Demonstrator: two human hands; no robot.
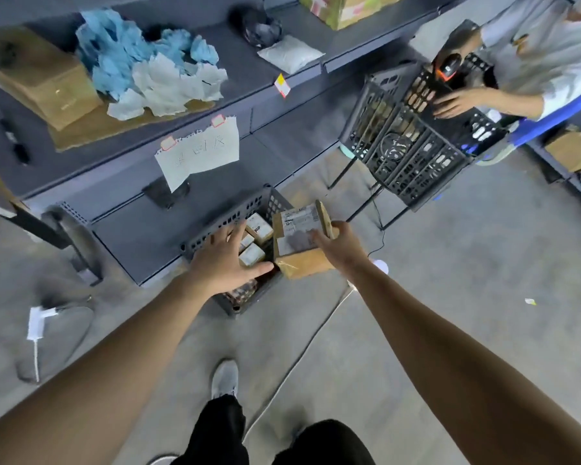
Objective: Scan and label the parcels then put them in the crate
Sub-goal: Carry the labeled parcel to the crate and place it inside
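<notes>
A brown cardboard parcel (301, 241) with a white shipping label on top hangs over the right rim of a grey perforated crate (222, 223) on the floor. My right hand (341, 248) grips the parcel from its right side, thumb on the label. With fingers spread, my left hand (227, 260) hovers over the crate's near left part and holds nothing. Several small labelled parcels (259, 228) lie inside the crate.
A dark crate (413, 156) stands on a stool at the right; another person's hand (457, 102) rests on it near an orange-lit scanner (448, 67). Grey shelves behind carry boxes, crumpled blue and white paper (148, 65) and a taped note (198, 151). Cables (299, 357) cross the floor.
</notes>
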